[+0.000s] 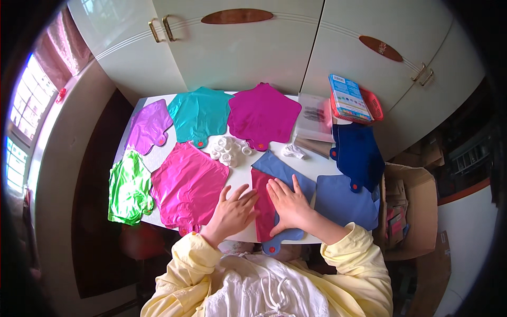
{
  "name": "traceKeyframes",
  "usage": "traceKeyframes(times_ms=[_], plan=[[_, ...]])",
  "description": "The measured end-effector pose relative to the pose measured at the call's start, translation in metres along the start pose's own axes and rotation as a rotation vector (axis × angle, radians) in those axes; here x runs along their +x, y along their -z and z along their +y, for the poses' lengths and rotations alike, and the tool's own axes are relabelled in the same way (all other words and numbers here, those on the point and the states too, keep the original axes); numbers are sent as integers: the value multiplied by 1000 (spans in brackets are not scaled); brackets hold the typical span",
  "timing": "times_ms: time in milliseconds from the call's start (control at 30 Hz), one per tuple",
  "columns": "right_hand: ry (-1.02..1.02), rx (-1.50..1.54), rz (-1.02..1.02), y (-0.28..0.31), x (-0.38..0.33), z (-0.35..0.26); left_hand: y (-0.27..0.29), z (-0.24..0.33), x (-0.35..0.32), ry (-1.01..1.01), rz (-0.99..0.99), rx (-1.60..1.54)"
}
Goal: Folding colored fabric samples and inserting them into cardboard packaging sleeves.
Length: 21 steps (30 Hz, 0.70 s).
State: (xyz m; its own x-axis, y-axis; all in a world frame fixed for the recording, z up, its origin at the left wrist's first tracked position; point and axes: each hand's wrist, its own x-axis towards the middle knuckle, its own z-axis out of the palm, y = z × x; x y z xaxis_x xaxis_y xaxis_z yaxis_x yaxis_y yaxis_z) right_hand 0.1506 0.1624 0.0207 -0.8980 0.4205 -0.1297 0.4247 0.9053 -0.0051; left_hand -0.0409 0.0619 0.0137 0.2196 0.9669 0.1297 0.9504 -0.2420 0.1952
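A flat blue foil balloon (285, 171) lies at the front middle of the white table, with a dark red piece (262, 193) on its left side. My right hand (290, 203) rests on both with fingers spread, palm down. My left hand (232, 211) is just left of the red piece, beside a shiny pink foil balloon (190, 182); its fingers are apart and it holds nothing. The blue balloon's round tab (272, 247) hangs over the table's front edge. Another flat blue sheet (346, 201) lies to the right of my right hand.
Purple (148, 127), teal (200, 116), magenta (264, 113), green (129, 190) and navy (359, 156) foil balloons surround a pile of white ribbon rolls (228, 150). A clear plastic box (314, 116) and red basket (374, 104) stand at the back right, an open cardboard box (425, 211) farther right.
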Motion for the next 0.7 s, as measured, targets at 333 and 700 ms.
traceKeyframes(times_ms=[333, 700], plan=[[14, 18, 26, -2, -1, 0, -16, -31, 37, 140, 115, 54], [21, 38, 19, -2, -2, 2, -19, -30, 37, -166, 47, 104]])
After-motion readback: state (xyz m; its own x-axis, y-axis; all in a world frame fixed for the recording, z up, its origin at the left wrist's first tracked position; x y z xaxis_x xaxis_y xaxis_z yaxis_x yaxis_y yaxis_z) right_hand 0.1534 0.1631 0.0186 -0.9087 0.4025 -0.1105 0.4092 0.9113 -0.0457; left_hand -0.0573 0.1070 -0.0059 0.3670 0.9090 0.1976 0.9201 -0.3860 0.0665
